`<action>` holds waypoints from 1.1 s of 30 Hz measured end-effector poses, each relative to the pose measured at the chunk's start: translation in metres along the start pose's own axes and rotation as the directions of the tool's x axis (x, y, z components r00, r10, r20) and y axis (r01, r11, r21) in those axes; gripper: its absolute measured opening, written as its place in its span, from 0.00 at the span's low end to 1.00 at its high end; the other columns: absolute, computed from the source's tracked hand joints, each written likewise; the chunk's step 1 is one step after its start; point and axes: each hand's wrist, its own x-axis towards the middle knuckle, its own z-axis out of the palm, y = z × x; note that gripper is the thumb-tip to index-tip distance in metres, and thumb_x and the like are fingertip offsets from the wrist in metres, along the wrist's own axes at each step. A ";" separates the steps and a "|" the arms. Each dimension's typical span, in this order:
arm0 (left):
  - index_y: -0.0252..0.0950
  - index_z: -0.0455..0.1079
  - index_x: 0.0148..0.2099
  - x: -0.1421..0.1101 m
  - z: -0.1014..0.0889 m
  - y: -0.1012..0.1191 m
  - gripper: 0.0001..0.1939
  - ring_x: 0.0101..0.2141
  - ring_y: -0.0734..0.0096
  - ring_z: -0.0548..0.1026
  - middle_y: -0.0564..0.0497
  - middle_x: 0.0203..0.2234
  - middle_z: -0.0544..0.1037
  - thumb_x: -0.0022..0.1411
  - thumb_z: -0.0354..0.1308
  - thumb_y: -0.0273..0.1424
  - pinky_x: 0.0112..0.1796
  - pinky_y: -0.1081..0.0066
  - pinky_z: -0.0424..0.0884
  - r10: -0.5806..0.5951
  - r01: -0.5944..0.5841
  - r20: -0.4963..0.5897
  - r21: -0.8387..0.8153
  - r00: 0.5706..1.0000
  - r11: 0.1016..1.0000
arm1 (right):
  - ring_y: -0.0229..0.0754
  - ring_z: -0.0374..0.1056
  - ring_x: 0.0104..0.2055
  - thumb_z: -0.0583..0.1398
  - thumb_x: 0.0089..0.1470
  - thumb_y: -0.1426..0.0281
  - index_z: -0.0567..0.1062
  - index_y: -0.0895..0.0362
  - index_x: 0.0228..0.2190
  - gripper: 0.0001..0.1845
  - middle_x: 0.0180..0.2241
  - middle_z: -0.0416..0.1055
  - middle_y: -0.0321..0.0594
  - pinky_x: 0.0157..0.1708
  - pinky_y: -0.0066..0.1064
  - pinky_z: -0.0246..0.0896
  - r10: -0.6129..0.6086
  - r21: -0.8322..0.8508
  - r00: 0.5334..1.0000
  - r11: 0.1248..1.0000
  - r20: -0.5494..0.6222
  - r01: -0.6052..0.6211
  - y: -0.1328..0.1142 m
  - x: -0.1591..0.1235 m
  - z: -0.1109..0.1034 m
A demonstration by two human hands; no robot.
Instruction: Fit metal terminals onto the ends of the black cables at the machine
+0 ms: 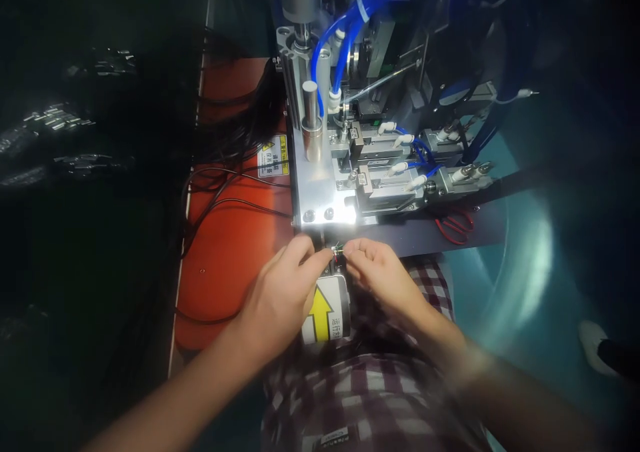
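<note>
My left hand (287,280) is closed in a pinch, thumb and forefinger on a small bundle of thin wires (336,251) with white, red and yellowish strands. Facing it, my right hand (373,265) pinches the tip of one fine wire from that bundle. Both hands are just in front of the lit metal plate (327,199) of a machine. Below them sits a white cylindrical housing (320,312) with a yellow arrow label. The fingers partly cover the wires, so their exact ends cannot be made out.
Pneumatic slides with white fittings (390,165) and blue air hoses (345,25) rise behind the hands. At left, black cables (235,145) cross an orange surface (230,259) with a warning label (273,156). Red scissor-like handles (456,227) lie right. A person's shoe (595,347) shows far right.
</note>
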 end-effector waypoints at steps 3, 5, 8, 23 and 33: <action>0.28 0.74 0.44 0.000 0.000 0.000 0.15 0.28 0.71 0.70 0.47 0.29 0.69 0.60 0.49 0.16 0.28 0.73 0.72 0.006 -0.006 -0.001 -0.013 1.000 1.000 | 0.30 0.46 0.17 0.58 0.56 0.63 0.68 0.57 0.29 0.10 0.16 0.54 0.26 0.16 0.25 0.39 -0.046 0.027 0.997 0.998 -0.067 0.048 0.001 0.000 -0.005; 0.28 0.74 0.44 0.000 0.001 0.001 0.15 0.28 0.71 0.70 0.47 0.29 0.69 0.60 0.49 0.16 0.27 0.73 0.72 0.009 -0.009 -0.006 -0.012 1.000 1.000 | 0.30 0.48 0.17 0.59 0.55 0.63 0.70 0.58 0.31 0.10 0.17 0.56 0.27 0.16 0.25 0.41 -0.124 -0.022 0.987 0.992 -0.101 0.123 0.003 0.000 -0.006; 0.29 0.74 0.43 0.000 0.001 0.001 0.15 0.28 0.71 0.70 0.48 0.29 0.69 0.60 0.49 0.16 0.28 0.73 0.72 0.001 -0.001 -0.011 -0.002 1.000 1.000 | 0.31 0.49 0.18 0.58 0.56 0.64 0.71 0.58 0.32 0.09 0.17 0.57 0.28 0.17 0.25 0.42 -0.223 -0.105 0.969 0.972 -0.106 0.212 0.006 0.001 -0.003; 0.29 0.74 0.43 0.000 0.001 0.001 0.14 0.28 0.70 0.71 0.47 0.29 0.69 0.61 0.49 0.17 0.29 0.73 0.72 -0.004 0.004 -0.008 0.015 1.000 1.000 | 0.36 0.62 0.24 0.54 0.60 0.69 0.68 0.56 0.32 0.05 0.25 0.67 0.35 0.26 0.29 0.55 -0.547 -0.524 0.837 0.713 0.002 0.467 0.006 0.002 -0.005; 0.29 0.74 0.44 0.000 0.001 0.000 0.15 0.28 0.70 0.70 0.47 0.29 0.69 0.60 0.49 0.17 0.28 0.73 0.72 0.002 -0.002 -0.003 0.002 1.000 1.000 | 0.38 0.64 0.28 0.53 0.60 0.69 0.67 0.56 0.31 0.06 0.28 0.67 0.38 0.28 0.30 0.58 -0.491 -0.476 0.871 0.768 -0.009 0.428 0.008 0.001 -0.005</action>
